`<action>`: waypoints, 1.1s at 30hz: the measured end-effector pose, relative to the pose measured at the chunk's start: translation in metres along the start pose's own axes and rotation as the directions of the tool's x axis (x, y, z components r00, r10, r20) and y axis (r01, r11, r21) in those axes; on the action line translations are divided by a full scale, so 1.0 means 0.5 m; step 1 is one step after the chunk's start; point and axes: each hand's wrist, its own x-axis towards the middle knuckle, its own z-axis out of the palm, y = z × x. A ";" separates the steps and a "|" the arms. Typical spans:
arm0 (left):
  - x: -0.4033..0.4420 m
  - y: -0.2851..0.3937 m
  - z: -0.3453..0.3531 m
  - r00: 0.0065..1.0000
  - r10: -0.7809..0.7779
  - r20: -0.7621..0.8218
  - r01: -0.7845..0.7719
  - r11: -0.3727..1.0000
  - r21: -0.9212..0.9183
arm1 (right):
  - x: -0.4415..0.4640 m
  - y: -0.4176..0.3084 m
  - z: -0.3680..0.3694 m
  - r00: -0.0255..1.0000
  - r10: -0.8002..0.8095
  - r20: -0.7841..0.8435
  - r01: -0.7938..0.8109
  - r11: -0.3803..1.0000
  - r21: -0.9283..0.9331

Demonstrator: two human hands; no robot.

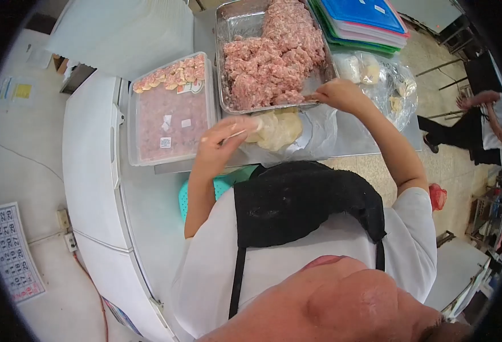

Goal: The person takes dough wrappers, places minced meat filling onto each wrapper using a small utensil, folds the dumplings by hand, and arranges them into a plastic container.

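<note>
My left hand [223, 143] is closed, a pale dough wrapper [257, 124] at its fingertips; motion blurs it slightly. Beside it, a pile of flat, round dough wrappers [280, 132] lies at the table's near edge, on clear plastic [322, 132]. My right hand [341, 94] is at the lower right corner of a metal tray [221, 85]. Its fingers are closed, and a thin brownish shape at their tips is too small to make out. Raw ground meat [273, 62] is heaped in the tray. To the left, a plastic container [171, 125] holds rows of filled dumplings [171, 74] along its far end.
Stacked coloured lids [365, 17] stand at the far right, with plastic-bagged dough pieces [376, 74] nearer. A white fridge [91, 137] lies left. A turquoise basket [188, 196] is below the table edge. Another person [493, 119] is at right.
</note>
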 end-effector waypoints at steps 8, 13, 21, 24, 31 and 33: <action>0.049 -0.033 0.080 0.985 -0.034 -0.167 0.099 0.913 0.396 | 0.008 0.067 -0.068 0.997 -0.083 -0.007 0.076 0.939 -0.336; 0.063 -0.012 0.119 0.886 -0.374 -0.275 0.309 0.917 -0.252 | -0.023 0.054 -0.004 0.990 -0.135 -0.032 0.124 0.966 -0.227; 0.152 -0.136 0.224 0.609 -0.708 -0.359 -0.128 0.359 -0.925 | -0.011 0.093 -0.031 0.994 0.047 -0.100 0.028 0.765 0.644; 0.223 -0.098 0.270 0.722 -0.644 -0.255 -0.261 0.088 -0.961 | 0.021 0.070 -0.016 0.986 0.007 -0.167 0.118 0.677 0.726; 0.249 -0.145 0.258 0.759 -0.591 -0.275 -0.351 -0.016 -0.936 | -0.026 0.061 -0.057 0.983 -0.169 -0.074 0.184 0.918 0.352; 0.241 -0.136 0.248 0.709 -0.644 -0.287 -0.322 0.068 -0.944 | -0.054 0.041 -0.097 0.980 -0.174 -0.091 0.188 0.965 0.180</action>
